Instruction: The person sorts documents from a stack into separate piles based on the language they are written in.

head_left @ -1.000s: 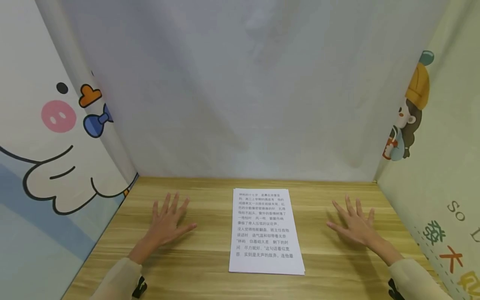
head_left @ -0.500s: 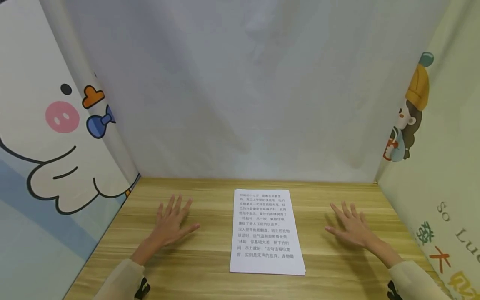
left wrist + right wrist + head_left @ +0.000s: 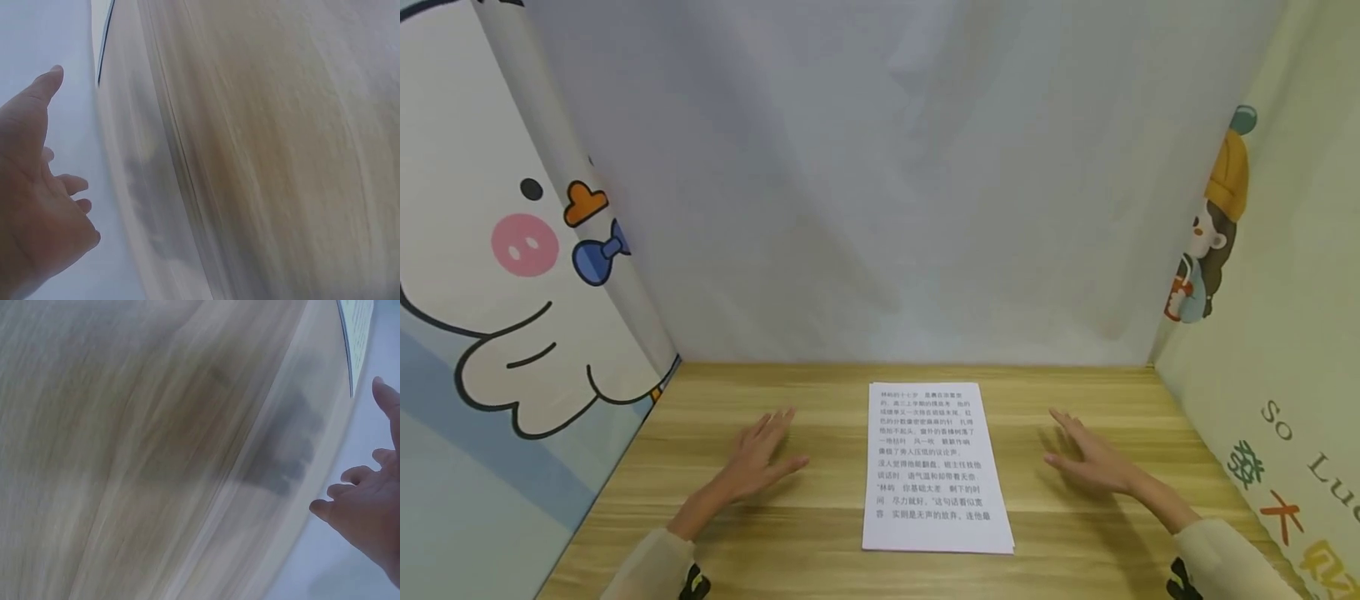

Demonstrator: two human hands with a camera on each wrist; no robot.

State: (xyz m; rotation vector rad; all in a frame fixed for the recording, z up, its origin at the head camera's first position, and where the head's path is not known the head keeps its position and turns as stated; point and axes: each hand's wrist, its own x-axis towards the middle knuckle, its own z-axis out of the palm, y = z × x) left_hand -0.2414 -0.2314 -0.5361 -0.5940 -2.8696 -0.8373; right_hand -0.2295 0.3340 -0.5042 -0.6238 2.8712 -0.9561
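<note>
A stack of white paper sheets (image 3: 932,533) printed with dark text lies on the wooden table (image 3: 820,567), slightly right of the middle. My left hand (image 3: 752,462) hovers over the table to its left, thumb pointing toward the paper, holding nothing. On the other side my right hand (image 3: 1097,462) is held over the table with fingers extended, also with nothing in it. Both wrist views show a hand's shadow on the wood, apart from the hand. A corner of the stack (image 3: 357,337) shows at the top of the right wrist view.
A pale cloth (image 3: 880,183) hangs behind the table's back edge. Cartoon-printed cloth (image 3: 445,208) covers the left side, and a light green printed cloth (image 3: 1300,333) covers the right.
Both hands have turned from palm-down with spread fingers to more edge-on, and have shifted slightly inward toward the paper. The paper stack stays in place on the table.
</note>
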